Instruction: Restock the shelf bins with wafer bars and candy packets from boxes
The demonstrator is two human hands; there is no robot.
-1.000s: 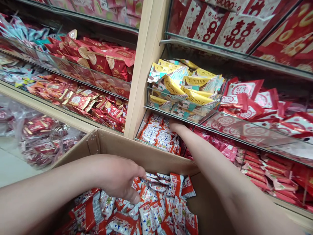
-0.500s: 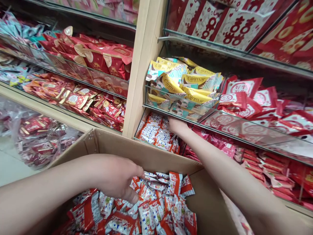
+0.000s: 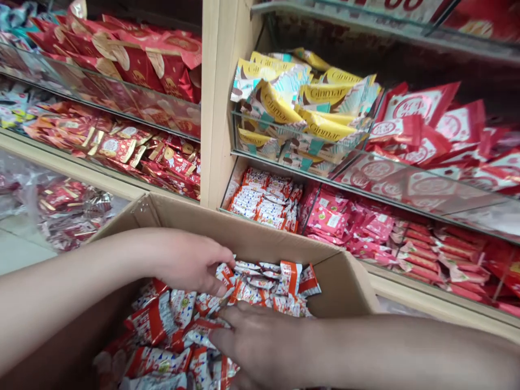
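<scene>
A cardboard box (image 3: 280,244) holds many red and white wrapped snacks (image 3: 152,322). Over its back left part is my left hand (image 3: 195,265), thumb and fingers apart, beside a packet and gripping nothing. My right hand (image 3: 260,338) is down among the packets in the middle of the box, its fingers spread and partly blurred, with no packet held that I can see. Behind the box, a low glass compartment has similar red and white packets (image 3: 264,197) in neat rows.
A wooden upright (image 3: 221,108) divides the shelves. Yellow packets (image 3: 325,95) fill a glass bin above, red and white packets (image 3: 422,124) lie to its right, and pink packets (image 3: 331,214) below. A plastic bag of snacks (image 3: 69,203) is at the left.
My right hand has come out of the low compartment and down into the box. My left hand has barely moved over the packets. The view has shifted closer and lower.
</scene>
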